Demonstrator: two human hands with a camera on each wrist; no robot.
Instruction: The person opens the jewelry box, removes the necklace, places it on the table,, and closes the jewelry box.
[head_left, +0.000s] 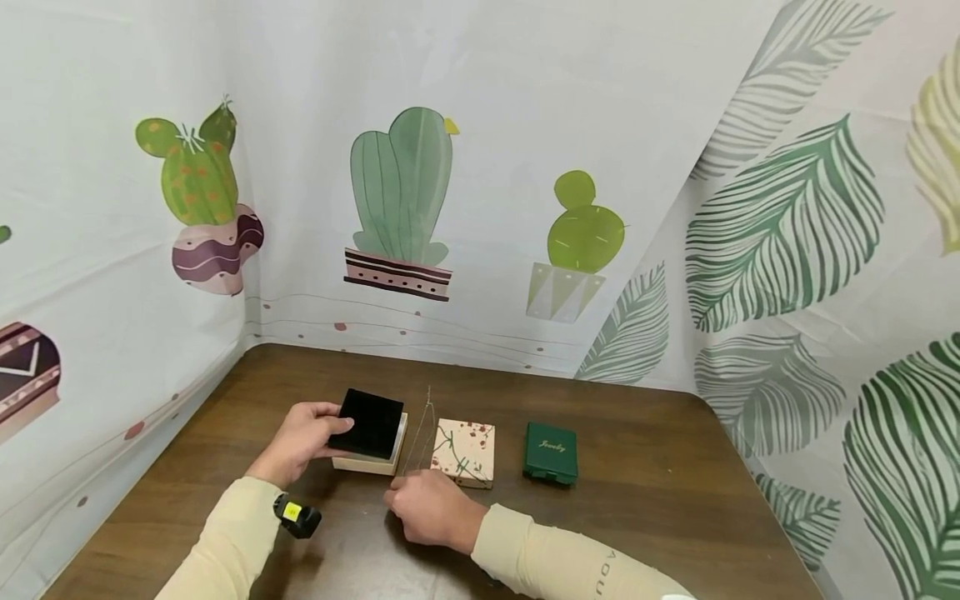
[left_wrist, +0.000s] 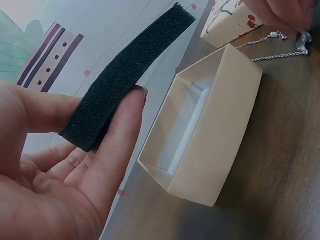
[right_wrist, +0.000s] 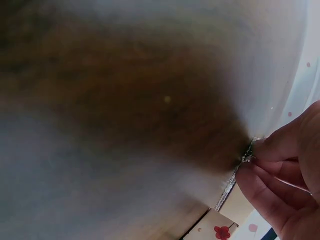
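Note:
My left hand grips a square black foam pad by its left edge, thumb on top. The pad is tilted above an open cream box, apart from it in the left wrist view, where the box shows a white inside. A thin silver chain necklace lies on the table to the right of that box, stretching away from my right hand. Between thumb and fingertips, this hand pinches the near end of the necklace.
A cream box piece with a red-flower print stands just right of the necklace. Farther right is a dark green jewelry box with gold lettering. All are on a brown wooden table, with printed cloth hanging behind and beside it.

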